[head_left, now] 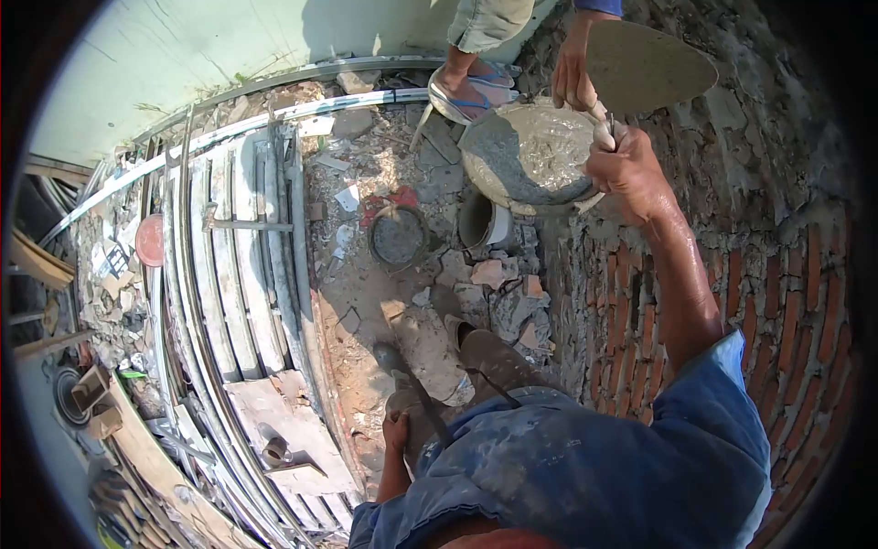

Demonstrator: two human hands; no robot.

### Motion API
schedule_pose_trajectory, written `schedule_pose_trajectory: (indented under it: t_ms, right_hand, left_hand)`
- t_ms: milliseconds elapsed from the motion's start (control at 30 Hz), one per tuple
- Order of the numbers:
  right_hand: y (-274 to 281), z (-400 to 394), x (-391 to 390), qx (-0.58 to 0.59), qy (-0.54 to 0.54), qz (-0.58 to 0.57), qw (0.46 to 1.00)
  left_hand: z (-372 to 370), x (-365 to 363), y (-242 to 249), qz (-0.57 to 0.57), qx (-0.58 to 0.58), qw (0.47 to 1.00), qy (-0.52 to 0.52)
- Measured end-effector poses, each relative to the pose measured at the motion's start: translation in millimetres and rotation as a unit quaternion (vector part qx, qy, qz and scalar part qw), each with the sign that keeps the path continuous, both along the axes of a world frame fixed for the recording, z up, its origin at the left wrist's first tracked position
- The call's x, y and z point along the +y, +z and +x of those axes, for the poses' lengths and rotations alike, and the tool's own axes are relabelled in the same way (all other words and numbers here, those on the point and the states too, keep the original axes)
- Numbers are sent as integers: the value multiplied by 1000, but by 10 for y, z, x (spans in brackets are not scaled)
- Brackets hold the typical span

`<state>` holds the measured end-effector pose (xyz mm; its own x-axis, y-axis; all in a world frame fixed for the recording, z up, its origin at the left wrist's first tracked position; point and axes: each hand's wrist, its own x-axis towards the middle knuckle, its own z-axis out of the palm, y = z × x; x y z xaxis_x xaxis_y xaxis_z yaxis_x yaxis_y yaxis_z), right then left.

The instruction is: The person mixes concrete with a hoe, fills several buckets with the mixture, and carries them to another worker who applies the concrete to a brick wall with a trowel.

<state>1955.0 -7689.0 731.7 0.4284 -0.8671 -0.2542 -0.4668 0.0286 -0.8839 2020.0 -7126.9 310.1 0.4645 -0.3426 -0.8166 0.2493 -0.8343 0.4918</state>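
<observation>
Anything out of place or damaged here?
Yes: broken masonry lies strewn over the ground by the wearer's foot, likely awkward footing. The basin's rim looks caked. Can't tell if the bucket is tipped.

On my feed I see a pale wall (183, 55) far left, a white pipe (366, 98) before it, weathered slats (245, 183) at left, a round red object (150, 240) beside them, and, nearer, a small cup (275, 448) on a board (256, 403).
</observation>
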Motion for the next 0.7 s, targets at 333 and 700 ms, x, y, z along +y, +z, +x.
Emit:
schedule_pose_trajectory:
  t_ms: [333,700]
  right_hand:
    - [932,-789,-1323,-28,-118,-369,922]
    - [-2634,-1878,2025,271,0,-85,959]
  left_hand:
    - [109,-162,310,-15,6,1000,26]
    - [1243,-644,417,-99,107,989,-36]
